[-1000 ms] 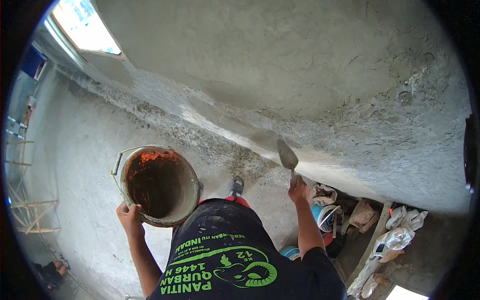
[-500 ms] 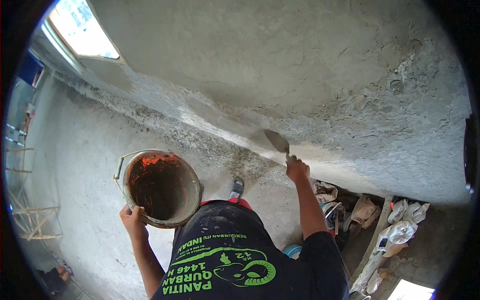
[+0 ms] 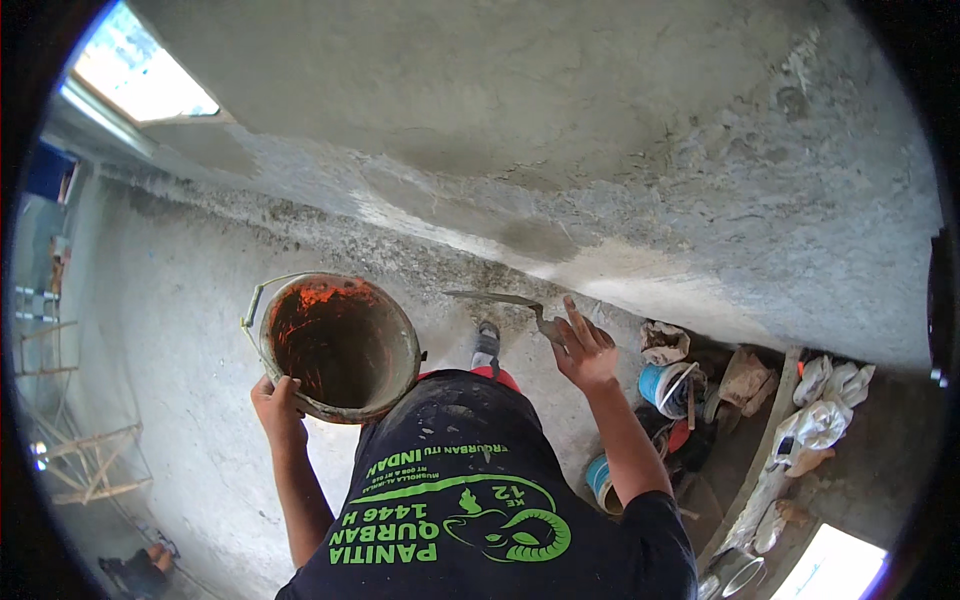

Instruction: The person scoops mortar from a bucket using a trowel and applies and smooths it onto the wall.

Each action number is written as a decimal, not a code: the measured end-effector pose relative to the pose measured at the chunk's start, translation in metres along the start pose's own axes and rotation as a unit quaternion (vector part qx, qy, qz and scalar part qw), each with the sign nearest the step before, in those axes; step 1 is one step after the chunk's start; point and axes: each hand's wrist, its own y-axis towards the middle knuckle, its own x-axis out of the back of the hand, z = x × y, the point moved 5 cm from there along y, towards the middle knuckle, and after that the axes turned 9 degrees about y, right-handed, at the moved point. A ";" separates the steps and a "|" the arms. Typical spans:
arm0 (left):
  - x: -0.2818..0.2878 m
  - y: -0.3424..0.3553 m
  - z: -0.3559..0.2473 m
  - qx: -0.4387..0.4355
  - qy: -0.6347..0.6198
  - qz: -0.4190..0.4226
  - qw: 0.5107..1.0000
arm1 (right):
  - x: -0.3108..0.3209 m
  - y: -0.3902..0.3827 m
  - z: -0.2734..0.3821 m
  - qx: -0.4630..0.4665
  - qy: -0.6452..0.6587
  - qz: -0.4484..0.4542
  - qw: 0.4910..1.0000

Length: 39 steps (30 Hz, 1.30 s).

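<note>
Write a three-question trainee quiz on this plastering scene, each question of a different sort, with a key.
1. True or false: the left hand grips the rim of the bucket.
2. Which tool is in the right hand? A) paint roller B) trowel C) hammer
3. Fill in: the inside of the bucket is stained ____.

Key:
1. True; the hand holds the lower edge of the rim.
2. B; its flat blade points left, toward the bucket, clear of the plastered wall.
3. Orange.
</note>
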 end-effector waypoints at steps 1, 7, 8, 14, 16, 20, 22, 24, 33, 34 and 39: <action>-0.003 0.002 -0.002 -0.002 -0.001 0.004 1.000 | 0.003 0.002 0.004 0.010 0.000 -0.003 1.000; -0.029 0.012 -0.019 -0.012 0.004 0.045 0.999 | 0.012 -0.018 -0.004 -0.028 -0.010 0.034 0.999; -0.033 0.013 -0.023 -0.020 0.004 0.053 0.998 | 0.013 -0.022 -0.008 -0.052 0.004 0.055 0.997; -0.058 0.015 -0.035 -0.041 0.030 0.091 0.995 | 0.057 -0.005 -0.048 -0.182 0.083 0.205 0.958; -0.068 0.015 -0.033 -0.035 0.045 0.099 0.993 | 0.084 0.012 -0.079 -0.180 0.109 0.184 0.960; -0.084 0.015 -0.028 -0.032 0.052 0.115 0.991 | 0.156 0.063 -0.121 -0.122 0.148 0.092 0.977; -0.089 0.009 -0.029 -0.039 0.057 0.118 0.991 | 0.173 0.079 -0.138 -0.140 0.149 0.095 0.974; -0.093 0.004 -0.029 -0.043 0.062 0.120 0.990 | 0.182 0.087 -0.155 -0.142 0.130 0.097 0.976; -0.109 -0.012 -0.035 -0.021 0.027 0.072 0.997 | 0.158 0.068 -0.171 -0.200 0.175 0.018 0.964; -0.111 -0.012 -0.034 -0.021 0.026 0.075 0.997 | 0.154 0.064 -0.173 -0.200 0.175 0.020 0.964; -0.117 -0.016 -0.031 -0.014 0.020 0.075 0.997 | 0.140 0.042 -0.190 -0.202 0.209 -0.011 0.957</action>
